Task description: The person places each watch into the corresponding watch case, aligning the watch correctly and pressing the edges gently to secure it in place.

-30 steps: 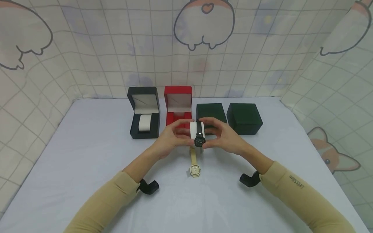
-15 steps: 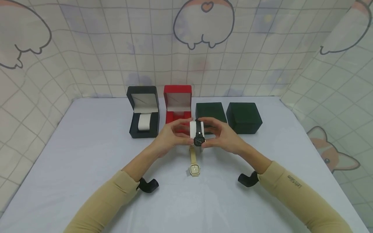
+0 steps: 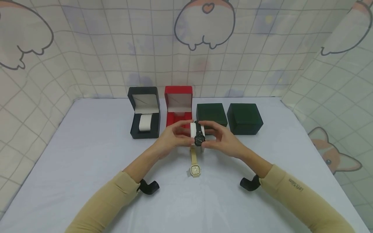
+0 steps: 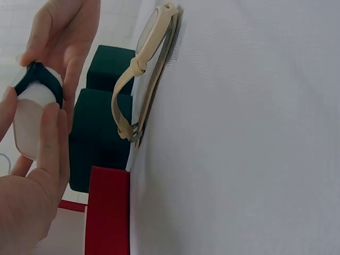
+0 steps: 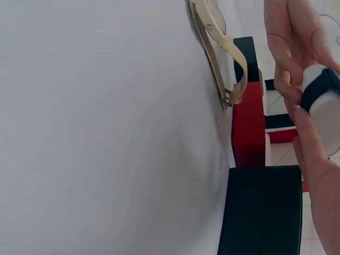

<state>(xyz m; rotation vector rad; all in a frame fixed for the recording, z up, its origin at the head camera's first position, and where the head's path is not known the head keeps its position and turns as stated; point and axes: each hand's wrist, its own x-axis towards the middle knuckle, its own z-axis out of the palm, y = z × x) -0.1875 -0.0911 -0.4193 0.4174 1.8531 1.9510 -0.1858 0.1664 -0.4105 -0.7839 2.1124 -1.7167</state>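
Observation:
My left hand [image 3: 172, 137] and right hand [image 3: 224, 140] meet in front of the boxes and hold a white watch cushion [image 3: 193, 130] between them, above the table. Round the cushion's right part runs the black strap of a wristwatch [image 3: 199, 140], its dark dial facing my head. In the left wrist view, fingers of both hands pinch the cushion [image 4: 33, 127] and touch the strap [image 4: 45, 82]. The right wrist view shows the strap [image 5: 319, 90] wrapped round the cushion. Below the hands lies a cream wristwatch [image 3: 195, 170], its strap buckled into a loop.
A black watch box [image 3: 144, 126] stands open with a white cushion inside. Beside it is an open red box [image 3: 178, 90], partly hidden by my left hand. Two dark green boxes [image 3: 211, 111], [image 3: 244, 118] stand to the right. Grid-patterned cloth [image 3: 116, 48] hangs behind the white table [image 3: 87, 145].
The right hand's fingers have shifted slightly down along the watch. The left hand and the cushion stay nearly in place.

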